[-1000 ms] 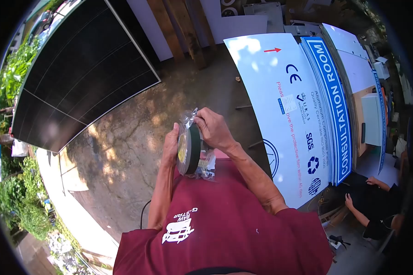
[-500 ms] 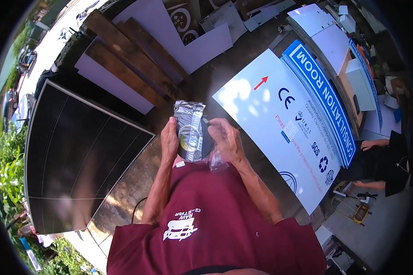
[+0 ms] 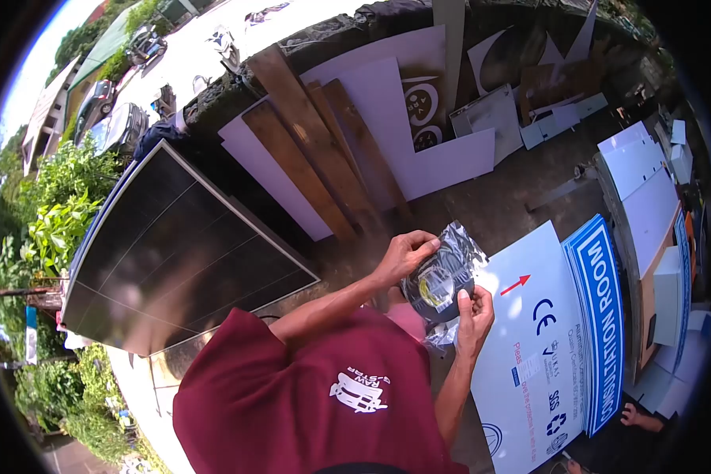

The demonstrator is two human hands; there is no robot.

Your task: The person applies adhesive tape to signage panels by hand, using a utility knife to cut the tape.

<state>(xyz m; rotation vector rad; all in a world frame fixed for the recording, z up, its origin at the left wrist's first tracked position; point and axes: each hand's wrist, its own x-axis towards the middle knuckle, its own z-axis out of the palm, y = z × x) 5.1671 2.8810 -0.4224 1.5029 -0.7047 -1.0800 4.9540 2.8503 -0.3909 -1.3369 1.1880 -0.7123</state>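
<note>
A dark round item in a clear, shiny plastic wrapper (image 3: 442,278) is held up in front of the maroon shirt. My left hand (image 3: 407,254) pinches the wrapper at its upper left. At the lower right edge my right hand (image 3: 474,316) grips it, thumb on the near face. A yellow-and-white label shows through the plastic. Loose wrapper hangs below the round item. Just beyond my right hand lies a white printed panel (image 3: 557,316) with a red arrow.
Blue-and-white "CONSULTATION ROOM" signs (image 3: 600,316) lie along the panel's right edge. A large dark framed panel (image 3: 189,253) stands at left. Brown boards (image 3: 300,158) and white sheets (image 3: 454,170) lean at the back. Another person's hand (image 3: 630,415) shows at lower right.
The view has turned, and the hands with the wrapped item now appear further right. My left hand has moved to the wrapper's upper edge; my right hand now grips its lower right.
</note>
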